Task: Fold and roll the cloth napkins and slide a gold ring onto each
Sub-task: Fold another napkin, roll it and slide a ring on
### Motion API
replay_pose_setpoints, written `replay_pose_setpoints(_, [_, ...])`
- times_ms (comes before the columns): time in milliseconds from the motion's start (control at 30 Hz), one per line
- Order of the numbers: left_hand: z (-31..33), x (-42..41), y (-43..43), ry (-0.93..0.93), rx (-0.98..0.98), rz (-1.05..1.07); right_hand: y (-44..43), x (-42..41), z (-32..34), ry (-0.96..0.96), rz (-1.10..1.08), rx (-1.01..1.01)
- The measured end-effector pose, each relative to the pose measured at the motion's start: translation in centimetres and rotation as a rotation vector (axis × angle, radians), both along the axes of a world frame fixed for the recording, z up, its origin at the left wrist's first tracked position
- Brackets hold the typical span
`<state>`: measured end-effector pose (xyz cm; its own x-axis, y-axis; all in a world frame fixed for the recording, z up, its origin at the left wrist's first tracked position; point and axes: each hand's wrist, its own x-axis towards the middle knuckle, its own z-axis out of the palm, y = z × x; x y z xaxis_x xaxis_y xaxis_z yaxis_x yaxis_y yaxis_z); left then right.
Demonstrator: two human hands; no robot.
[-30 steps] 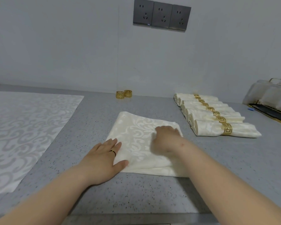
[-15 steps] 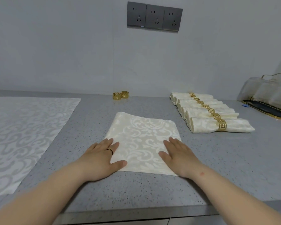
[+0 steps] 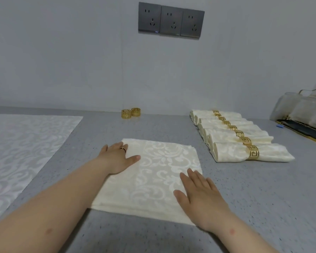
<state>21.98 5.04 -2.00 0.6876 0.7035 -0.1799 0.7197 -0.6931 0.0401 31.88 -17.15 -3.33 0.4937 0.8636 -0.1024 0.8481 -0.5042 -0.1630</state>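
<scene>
Your left hand (image 3: 118, 157) lies flat, fingers straight, on the far left corner of the folded cream napkin (image 3: 157, 172) in the middle of the counter (image 3: 254, 198), your right hand (image 3: 201, 197) flat on its near right edge, two loose gold rings (image 3: 130, 113) by the wall beyond.

Grey speckled countertop (image 3: 254, 201) runs back to a plain pale grey wall (image 3: 62, 61). Three dark socket plates (image 3: 171, 20) sit in a row high on the wall, beyond the left hand (image 3: 117, 157). White patterned covering (image 3: 16, 152) lies flat, well left of that hand. Clear plastic container (image 3: 303, 108) on a dark gold-edged tray (image 3: 303, 130) stands far beyond and right of the right hand (image 3: 199, 195). Light is soft and even.
</scene>
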Motion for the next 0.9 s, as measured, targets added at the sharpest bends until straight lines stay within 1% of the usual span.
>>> replay_pose_setpoints(67, [0.2, 1.3, 0.8, 0.001, 0.017, 0.015, 0.2, 0.3, -0.3, -0.023, -0.002, -0.002])
replay_pose_setpoints(133, [0.2, 2.0, 1.2, 0.028, 0.045, 0.021, 0.3, 0.4, -0.4, 0.002, -0.007, -0.008])
replay_pose_setpoints(267, [0.2, 2.4, 0.7, 0.004, 0.094, 0.019, 0.3, 0.4, 0.0, 0.022, -0.013, -0.003])
replay_pose_setpoints(300, [0.1, 2.3, 0.3, -0.026, 0.127, -0.014, 0.3, 0.3, 0.0, 0.021, -0.011, -0.006])
replay_pose_setpoints(367, [0.0, 1.6, -1.2, -0.149, 0.166, -0.159, 0.3, 0.3, 0.2, 0.043, -0.022, -0.021])
replay_pose_setpoints(400, [0.0, 1.1, -2.2, -0.231, 0.138, -0.247, 0.3, 0.3, 0.2, 0.044, -0.030, -0.025])
replay_pose_setpoints(467, [0.2, -0.1, -4.8, -0.403, 0.000, -0.401, 0.2, 0.3, 0.3, 0.035, -0.053, -0.038])
replay_pose_setpoints(500, [0.6, -1.1, -6.5, -0.441, -0.060, -0.460, 0.2, 0.2, 0.3, 0.030, -0.052, -0.034])
replay_pose_setpoints(533, [1.0, -2.4, -8.2, -0.473, -0.069, -0.518, 0.1, -0.1, 0.4, 0.025, -0.051, -0.038])
replay_pose_setpoints(600, [0.9, -3.5, -10.1, -0.444, 0.013, -0.641, 0.2, 0.1, 0.3, 0.022, -0.057, -0.042])
replay_pose_setpoints(667, [0.1, -4.8, -11.1, -0.376, 0.100, -0.715, 0.2, 0.0, 0.5, 0.023, -0.072, -0.030])
replay_pose_setpoints(700, [-0.2, -4.9, -11.3, -0.375, 0.148, -0.748, 0.2, -0.1, 0.6, 0.018, -0.077, -0.031])
replay_pose_setpoints(767, [0.2, -5.3, -11.9, -0.441, 0.208, -0.717, 0.3, -0.4, 0.8, 0.011, -0.089, -0.034])
replay_pose_setpoints(833, [0.7, -6.0, -11.6, -0.467, 0.226, -0.636, 0.3, -1.2, 1.0, 0.005, -0.098, -0.016])
replay_pose_setpoints(867, [-0.2, -5.9, -10.6, -0.437, 0.294, -0.634, 0.2, -1.5, 1.2, 0.004, -0.098, 0.007])
replay_pose_setpoints(900, [-0.3, -6.0, -10.3, -0.434, 0.306, -0.617, 0.1, -1.8, 1.3, -0.001, -0.096, 0.033])
